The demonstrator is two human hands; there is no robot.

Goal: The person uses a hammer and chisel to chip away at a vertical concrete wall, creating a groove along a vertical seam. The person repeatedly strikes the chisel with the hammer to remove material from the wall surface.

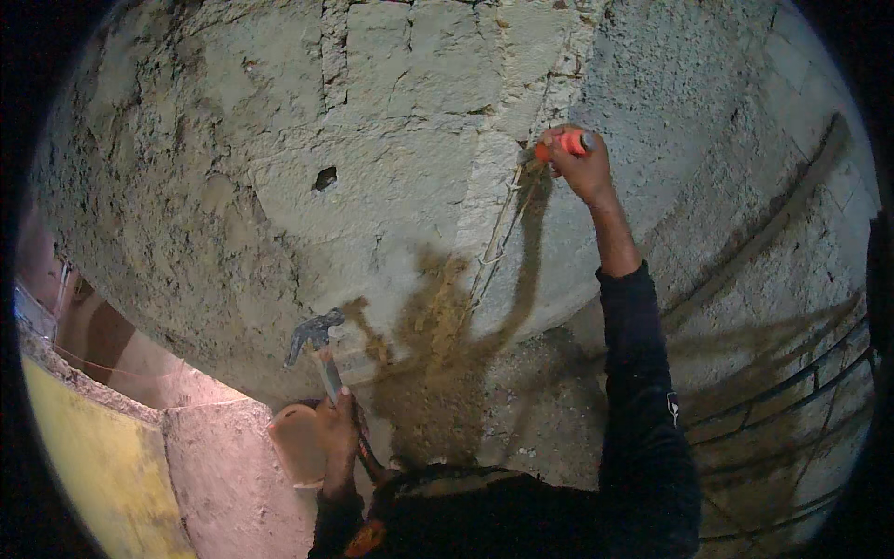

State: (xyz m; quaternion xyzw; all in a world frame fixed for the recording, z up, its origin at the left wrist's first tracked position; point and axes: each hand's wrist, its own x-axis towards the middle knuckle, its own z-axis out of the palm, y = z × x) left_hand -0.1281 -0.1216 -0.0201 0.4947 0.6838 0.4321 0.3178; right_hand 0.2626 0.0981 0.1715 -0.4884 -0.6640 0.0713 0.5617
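My left hand (pixel 339 426) grips the handle of a claw hammer (pixel 320 332), its metal head raised toward the upper left, apart from the wall. Higher up, my right hand (pixel 585 171) is closed around the red-orange grip of a chisel-like tool (pixel 571 143) with a grey butt end. The tool is held at the rough plastered wall (pixel 412 182), over a narrow chased groove (pixel 497 244) with broken edges. My fingers and a shadow hide the tool's working tip, so contact with the wall cannot be made out.
A beige bucket (pixel 286 440) shows behind my left hand. The wall has a small dark hole (pixel 325 178). Dark bars (pixel 775 398) run along the lower right. At lower left are a pinkish ledge (pixel 223 461) and a yellow surface (pixel 105 461). My shadow falls across the wall.
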